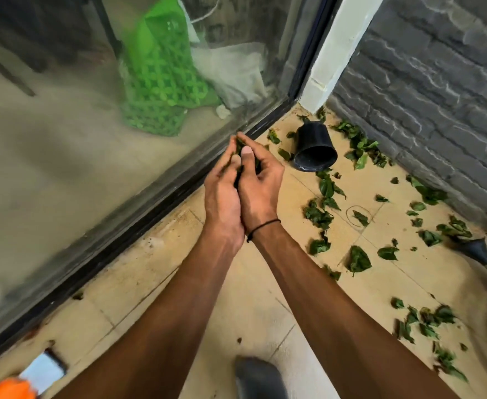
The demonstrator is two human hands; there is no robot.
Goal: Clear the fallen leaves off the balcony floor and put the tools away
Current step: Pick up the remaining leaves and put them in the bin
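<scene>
Both hands, left hand and right hand, cup green leaves together. The black pot lies tipped over, far right, nothing seen inside.

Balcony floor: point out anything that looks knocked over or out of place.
The black pot lies tipped on its side near the corner, its open mouth facing the camera. Green leaves are scattered across the tiles around it and along the grey wall. Both hands hold a small bunch of gathered leaves.

Beige tiled floor, glass door, grey brick wall.
</scene>
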